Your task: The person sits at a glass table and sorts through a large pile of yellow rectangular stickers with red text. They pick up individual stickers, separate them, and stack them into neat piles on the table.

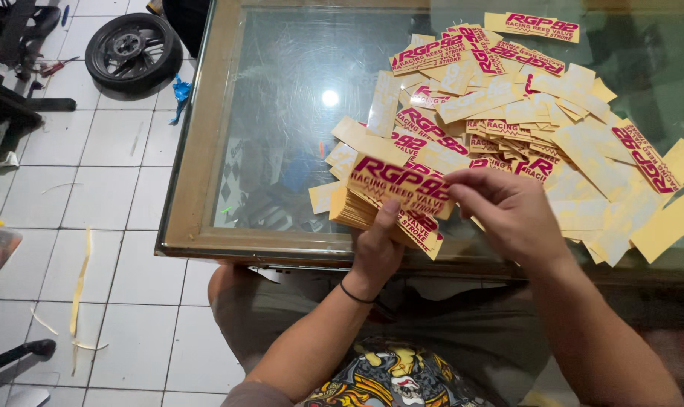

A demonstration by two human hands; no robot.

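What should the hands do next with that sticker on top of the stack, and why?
Probably press the top sticker flat and square onto the stack. The right hand pinches its edge, the left hand grips the stack, and many loose stickers wait.

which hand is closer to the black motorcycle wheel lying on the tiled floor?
Left. The left hand grips the stack of yellow stickers, on the side toward the black motorcycle wheel; the right hand sits farther right.
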